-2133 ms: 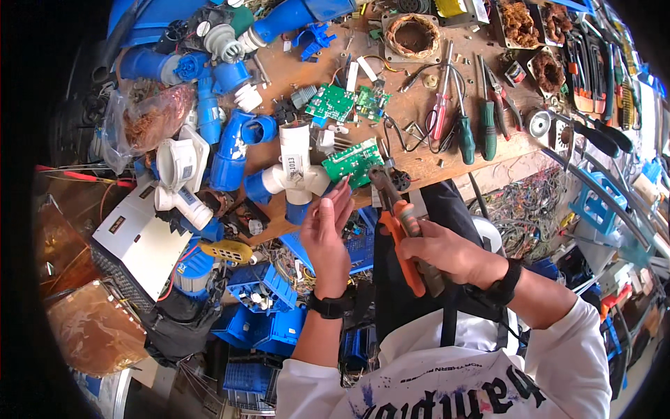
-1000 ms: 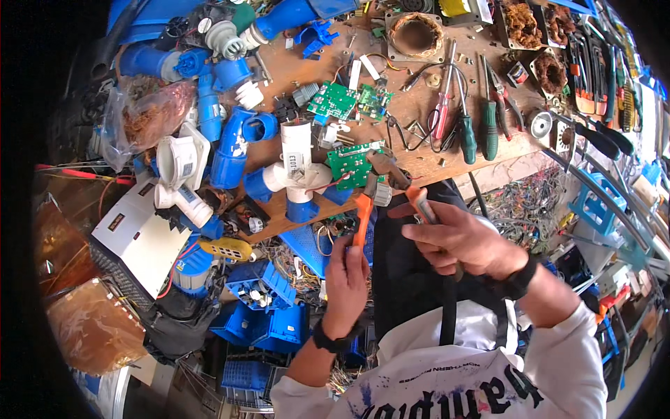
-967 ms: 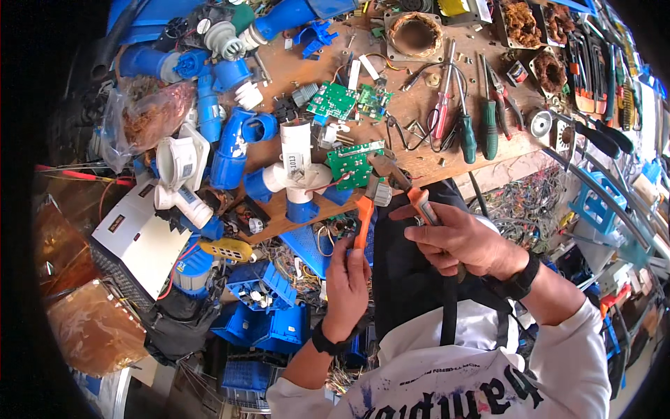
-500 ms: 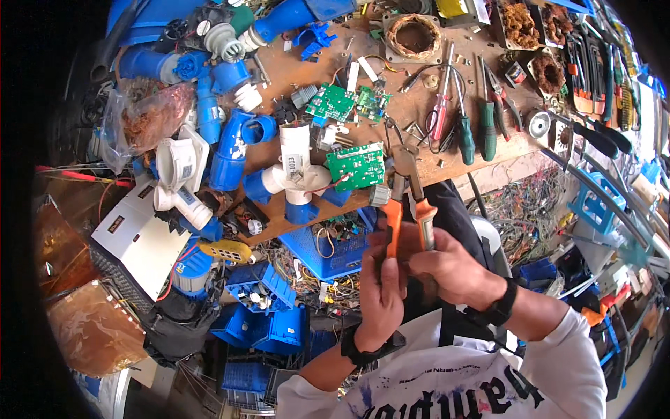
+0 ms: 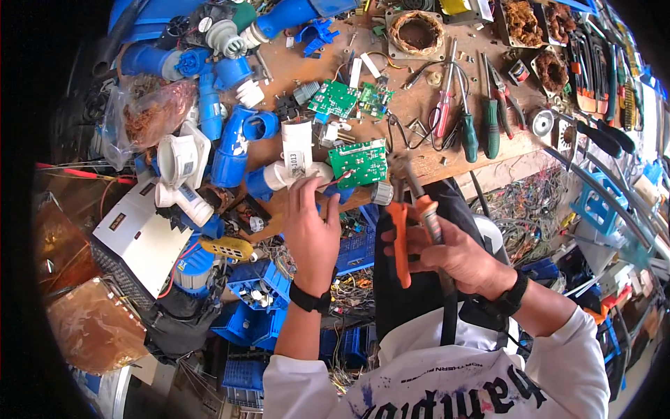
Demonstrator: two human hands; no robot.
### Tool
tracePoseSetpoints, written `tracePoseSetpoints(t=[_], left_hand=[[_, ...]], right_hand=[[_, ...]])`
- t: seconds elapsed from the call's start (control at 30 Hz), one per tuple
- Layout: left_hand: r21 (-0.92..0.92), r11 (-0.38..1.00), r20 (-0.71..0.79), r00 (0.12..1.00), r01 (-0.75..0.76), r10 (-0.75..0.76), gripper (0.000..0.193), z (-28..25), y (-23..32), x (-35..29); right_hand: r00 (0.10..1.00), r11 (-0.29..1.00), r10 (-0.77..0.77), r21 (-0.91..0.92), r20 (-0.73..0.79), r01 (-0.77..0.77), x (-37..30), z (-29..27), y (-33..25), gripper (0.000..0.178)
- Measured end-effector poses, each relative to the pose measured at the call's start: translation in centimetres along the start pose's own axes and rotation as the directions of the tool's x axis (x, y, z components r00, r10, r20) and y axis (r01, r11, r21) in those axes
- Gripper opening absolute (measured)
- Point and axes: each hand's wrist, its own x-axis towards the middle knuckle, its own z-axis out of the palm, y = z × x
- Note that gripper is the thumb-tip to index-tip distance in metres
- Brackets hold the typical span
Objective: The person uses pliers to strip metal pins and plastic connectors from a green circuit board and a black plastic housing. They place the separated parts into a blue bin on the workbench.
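Note:
My right hand [image 5: 466,260] is wrapped around one handle of a pair of orange-handled pliers [image 5: 400,244], and the other handle swings apart in front of my fingers. The plier jaws point at the bench edge, beside a grey ribbed cap [image 5: 382,193]. My left hand [image 5: 312,227] reaches forward with stretched fingers. Its fingertips overlap the lower part of a white and blue branched connector [image 5: 296,143]; whether they touch it I cannot tell. Right of that connector lies a green circuit board [image 5: 358,165] with a red wire.
Screwdrivers [image 5: 469,136] and red-handled pliers [image 5: 504,98] lie on the wooden bench [image 5: 419,105]. More circuit boards [image 5: 335,99] and blue connectors [image 5: 234,150] crowd its left. Blue bins [image 5: 248,325] stand below. Tangled wires [image 5: 527,202] heap at the right.
My left hand has let go of the pliers and moved left and forward to the white and blue connector. The pliers' handles have spread wider in my right hand.

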Motion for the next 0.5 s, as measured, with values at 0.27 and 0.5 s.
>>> tracePoseSetpoints(t=[0.27, 0.5], left_hand=[[0.211, 0.974, 0.172, 0.984, -0.079, 0.042, 0.026, 0.5, -1.3, 0.5], [0.120, 0.991, 0.156, 0.987, -0.057, 0.038, 0.013, -0.7, -0.4, 0.9]], right_hand=[[0.976, 0.976, 0.213, 0.063, -0.052, -0.210, 2.5, 1.2, 1.7, 0.045], [0.969, 0.961, 0.243, 0.145, -0.032, -0.236, 3.3, 1.0, 1.0, 0.035]])
